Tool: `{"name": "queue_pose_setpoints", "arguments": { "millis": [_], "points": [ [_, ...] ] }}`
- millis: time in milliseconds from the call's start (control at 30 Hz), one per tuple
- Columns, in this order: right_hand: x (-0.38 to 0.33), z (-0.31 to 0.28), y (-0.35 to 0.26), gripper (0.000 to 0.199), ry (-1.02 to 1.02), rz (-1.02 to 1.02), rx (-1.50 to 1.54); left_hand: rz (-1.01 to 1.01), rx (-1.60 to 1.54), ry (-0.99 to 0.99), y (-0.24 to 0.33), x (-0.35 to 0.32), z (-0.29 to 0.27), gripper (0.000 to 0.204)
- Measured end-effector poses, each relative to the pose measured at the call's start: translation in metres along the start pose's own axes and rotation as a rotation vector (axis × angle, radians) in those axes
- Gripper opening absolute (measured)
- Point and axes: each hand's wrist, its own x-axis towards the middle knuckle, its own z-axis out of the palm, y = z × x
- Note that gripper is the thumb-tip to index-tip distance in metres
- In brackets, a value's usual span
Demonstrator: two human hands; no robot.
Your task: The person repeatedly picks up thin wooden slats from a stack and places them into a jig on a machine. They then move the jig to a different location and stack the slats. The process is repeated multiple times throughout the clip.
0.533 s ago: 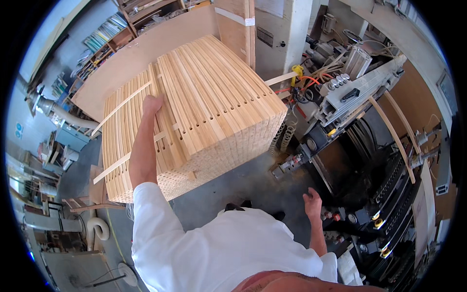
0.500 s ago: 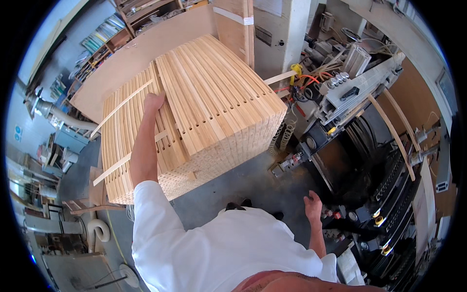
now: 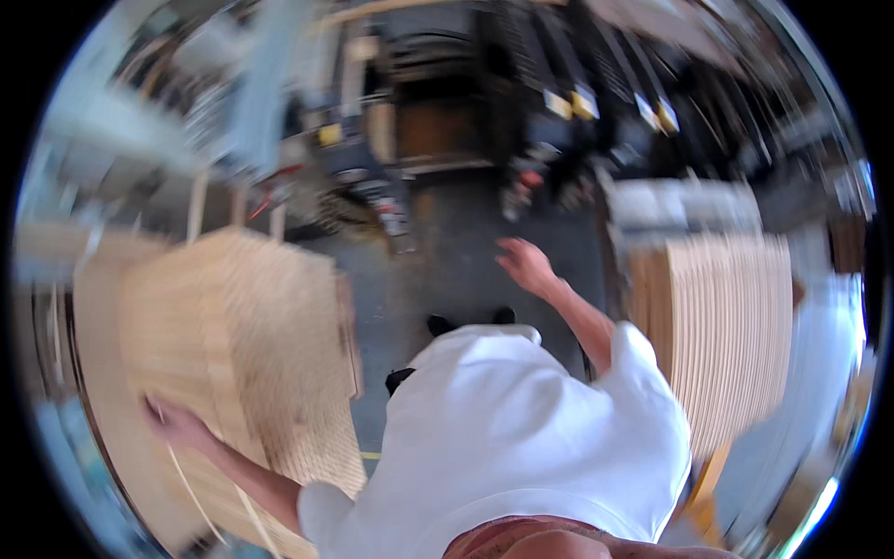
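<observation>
My left hand (image 3: 174, 426) is at the top of a large stack of pale wooden slats (image 3: 177, 345) on my left. Its fingers are smeared by motion, so whether they grip anything is unclear. A thin wooden strip (image 3: 193, 489) runs from just beside that hand across the stack. My right hand (image 3: 528, 267) is in the air in front of me over the floor, its fingers apart and nothing in it.
A second stack of wooden pieces (image 3: 722, 331) stands at my right, with an orange support (image 3: 708, 494) under it. Ahead is a dark machine (image 3: 521, 93) with long black rails. Grey floor (image 3: 447, 242) lies between the stacks. Much of the view is blurred.
My view has swung to the right, so the slat stack now sits at the left and the machine straight ahead. A second stack has come into view. My left hand stays at the first stack.
</observation>
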Motion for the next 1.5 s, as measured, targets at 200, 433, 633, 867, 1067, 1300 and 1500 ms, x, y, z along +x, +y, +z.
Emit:
{"name": "queue_pose_setpoints", "arguments": {
  "millis": [200,433,633,867,1067,1300,1500],
  "points": [
    [-0.080,-0.036,0.069,0.037,0.326,0.059,-0.117,0.242,-0.529,-0.791,0.223,-0.176,0.079,0.020],
    [-0.242,-0.054,0.161,0.042,0.658,0.470,-0.382,0.211,-0.759,-1.641,0.333,-0.353,0.132,0.031],
    [-0.339,-0.002,0.206,0.059,0.646,0.765,-0.476,0.495,-0.791,-1.718,0.380,-0.374,0.172,0.028],
    [-0.336,0.005,0.184,0.049,0.763,0.813,-0.349,0.722,-0.753,-1.567,0.437,-0.339,0.282,0.030],
    [-0.265,-0.036,0.111,0.048,0.775,0.825,-0.311,0.889,-0.739,-1.073,0.507,-0.254,0.468,0.032],
    [-0.129,-0.116,-0.001,0.040,0.866,0.652,-0.173,0.927,-0.268,-0.903,0.625,-0.149,0.648,0.060],
    [-0.022,-0.188,-0.054,0.041,0.772,0.481,-0.195,0.955,-0.136,-0.955,0.673,-0.129,0.690,0.067]
  ]
}}
